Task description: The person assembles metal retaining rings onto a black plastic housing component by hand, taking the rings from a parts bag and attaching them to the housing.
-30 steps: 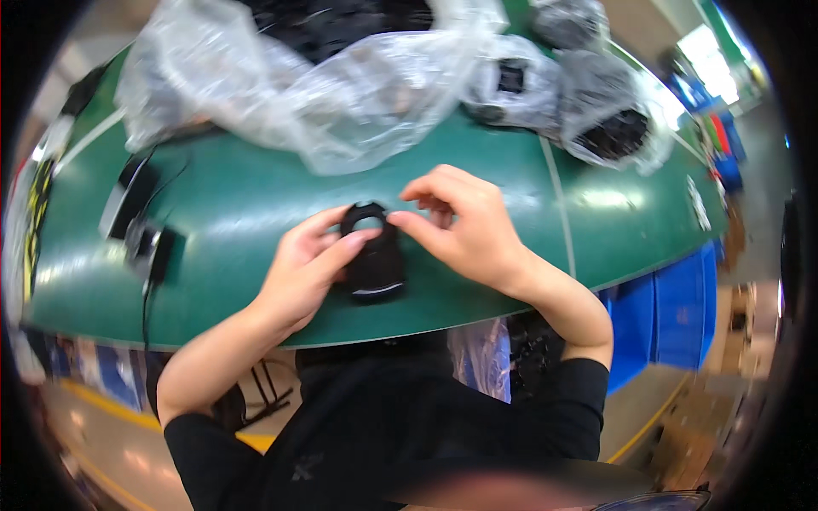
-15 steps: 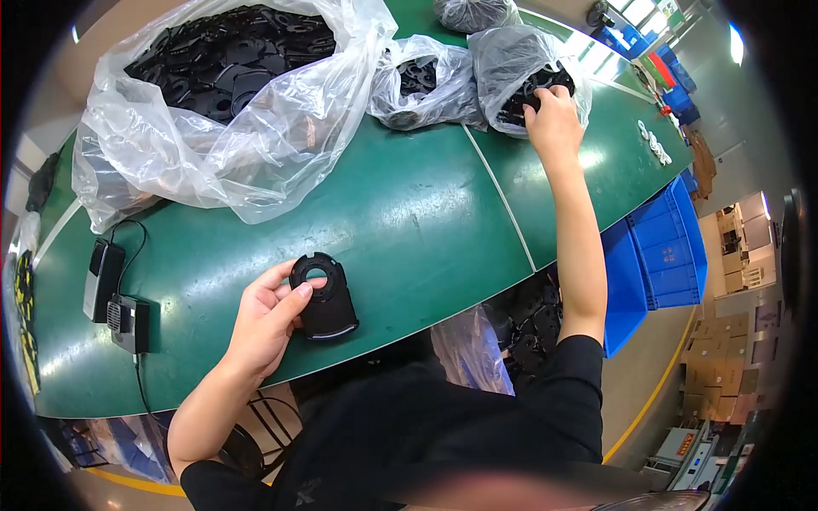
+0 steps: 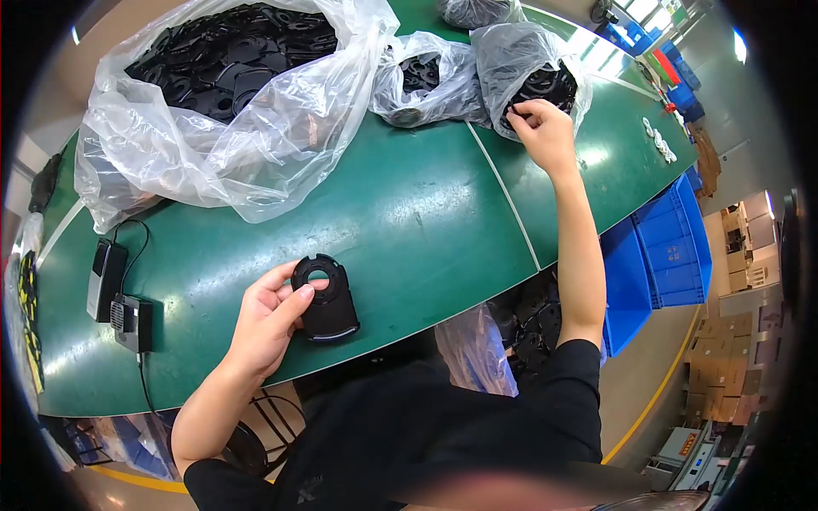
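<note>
My left hand [image 3: 266, 319] grips a black plastic part [image 3: 331, 315] just above the table's near edge. The part has a ring-shaped top with a round hole and a wider, flat lower body; my thumb lies on the ring and a fingertip shows through the hole. At the far right, my right hand [image 3: 550, 136] is at the mouth of a clear plastic bag [image 3: 503, 64] full of black ring-like parts [image 3: 550, 85]. Its thumb and fingers are pinched together by the bag's left rim. Something small and dark shows at the fingertips, too little to name.
A large clear bag [image 3: 281, 183] of black plastic parts covers the far left of the green table [image 3: 409, 230]. Beside it stands a smaller bag [image 3: 426, 106]. A corded black device [image 3: 130, 324] lies at left, white pieces [image 3: 658, 140] at right. Blue crates [image 3: 669, 247] stand beyond the edge.
My right hand has drawn back from inside the bag toward its near left rim, fingers now pinched. The left hand keeps the black plastic part in almost the same place.
</note>
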Available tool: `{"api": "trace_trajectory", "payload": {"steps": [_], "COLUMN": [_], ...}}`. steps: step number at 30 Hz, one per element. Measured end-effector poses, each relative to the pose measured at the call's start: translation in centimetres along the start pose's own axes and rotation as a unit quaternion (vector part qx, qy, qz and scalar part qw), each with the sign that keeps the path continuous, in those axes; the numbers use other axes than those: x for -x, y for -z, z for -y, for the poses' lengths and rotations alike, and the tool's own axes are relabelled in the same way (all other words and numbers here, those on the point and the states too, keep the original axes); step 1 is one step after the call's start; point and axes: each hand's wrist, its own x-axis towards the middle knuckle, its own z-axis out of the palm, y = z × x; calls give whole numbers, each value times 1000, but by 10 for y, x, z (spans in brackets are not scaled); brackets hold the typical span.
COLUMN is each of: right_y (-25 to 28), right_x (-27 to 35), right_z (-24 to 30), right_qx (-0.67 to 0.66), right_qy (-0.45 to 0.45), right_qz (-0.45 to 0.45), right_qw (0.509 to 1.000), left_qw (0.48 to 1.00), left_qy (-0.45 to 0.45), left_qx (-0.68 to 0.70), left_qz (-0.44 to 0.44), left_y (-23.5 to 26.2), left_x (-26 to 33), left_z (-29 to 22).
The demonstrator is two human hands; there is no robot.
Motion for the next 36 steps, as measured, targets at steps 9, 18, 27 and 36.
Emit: {"api": "trace_trajectory", "payload": {"steps": [9, 18, 27, 36], "right_y": [3, 27, 47, 66], "right_x": [22, 24, 21, 6], "right_z": [6, 24, 27, 41], "right_qx": [-286, -458, -567, -594], "right_qy": [-49, -131, -62, -19], "right_qz": [-77, -188, -195, -223], "right_qw": [954, 859, 798, 772], "left_qw": [1000, 1000, 1000, 1000], "left_qy": [11, 13, 10, 9], "left_qx": [-12, -17, -25, -20], "left_qz": [18, 18, 16, 13], "left_y": [3, 2, 3, 0], "left_x": [0, 1, 2, 3], "left_z": [-1, -3, -2, -4]}}
